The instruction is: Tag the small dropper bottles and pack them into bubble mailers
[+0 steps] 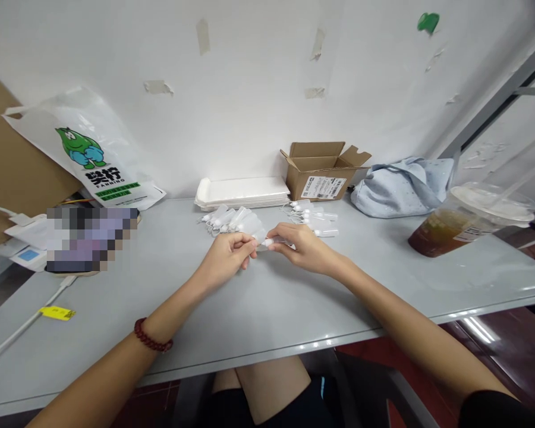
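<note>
Over the middle of the grey table (258, 309), both of my hands meet at a small clear tube with a white cap (268, 242). Thumb and fingers of my right hand (307, 246) grip the tube's body. My left hand (229, 255) is closed in a pinch beside the capped end; what lies between its fingertips is too small to make out. Just behind my left hand lies a pile of similar clear tubes with white caps (232, 219). A looser group of such tubes, with thin strings (314, 215), lies behind my right hand.
Against the wall stand a stack of white trays (245, 189) and an open cardboard box (318, 172). A light blue cloth bag (401, 187) and a tilted drink cup (455, 223) are at right. A phone (93, 238), a cable (27, 324) and a white plastic bag (93, 154) occupy the left.
</note>
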Demonstrator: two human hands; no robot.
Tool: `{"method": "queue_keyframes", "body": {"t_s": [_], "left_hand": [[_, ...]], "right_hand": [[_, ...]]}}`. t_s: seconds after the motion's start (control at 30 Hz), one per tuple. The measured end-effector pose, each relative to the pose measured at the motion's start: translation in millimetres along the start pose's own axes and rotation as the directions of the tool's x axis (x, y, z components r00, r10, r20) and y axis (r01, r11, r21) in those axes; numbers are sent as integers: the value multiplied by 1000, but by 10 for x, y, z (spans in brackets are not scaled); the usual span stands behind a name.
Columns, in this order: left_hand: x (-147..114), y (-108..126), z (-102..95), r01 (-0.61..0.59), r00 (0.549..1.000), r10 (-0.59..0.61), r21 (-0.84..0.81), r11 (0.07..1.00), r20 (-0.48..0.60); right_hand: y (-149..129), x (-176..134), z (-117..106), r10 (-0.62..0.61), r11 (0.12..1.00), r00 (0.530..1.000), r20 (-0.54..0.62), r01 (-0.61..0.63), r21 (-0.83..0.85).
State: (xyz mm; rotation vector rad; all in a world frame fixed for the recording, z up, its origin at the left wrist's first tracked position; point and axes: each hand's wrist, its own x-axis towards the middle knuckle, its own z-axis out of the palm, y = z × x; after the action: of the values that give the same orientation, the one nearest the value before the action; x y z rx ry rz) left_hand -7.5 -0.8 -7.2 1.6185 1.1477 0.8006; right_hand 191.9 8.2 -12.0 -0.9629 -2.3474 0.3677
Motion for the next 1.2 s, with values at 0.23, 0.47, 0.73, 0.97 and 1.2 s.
{"method": "queue_keyframes", "body": {"t_s": [0.23, 0.47, 0.73, 0.97, 1.2], "left_hand": [[6, -7, -4, 20, 1000, -20, -8, 1000, 18], [32, -10, -95, 10, 992, -1, 75, 997, -125], [84, -170, -143, -63, 956, 173, 408, 911, -239], [61, -137, -139, -20, 944, 169, 463, 886, -282], [44, -149, -115, -58, 947, 196, 464, 884, -255]], "right_hand": [[-5, -3, 34, -1, 1000, 1000, -4, 1, -6], [148, -7, -218, 110, 989, 989, -94, -119, -90], [148, 2, -119, 112, 983, 994, -6, -111, -149], [168, 12, 85, 173, 968, 978, 119, -146, -204], [263, 5, -109, 248, 961, 962, 116, -228, -157]]}}
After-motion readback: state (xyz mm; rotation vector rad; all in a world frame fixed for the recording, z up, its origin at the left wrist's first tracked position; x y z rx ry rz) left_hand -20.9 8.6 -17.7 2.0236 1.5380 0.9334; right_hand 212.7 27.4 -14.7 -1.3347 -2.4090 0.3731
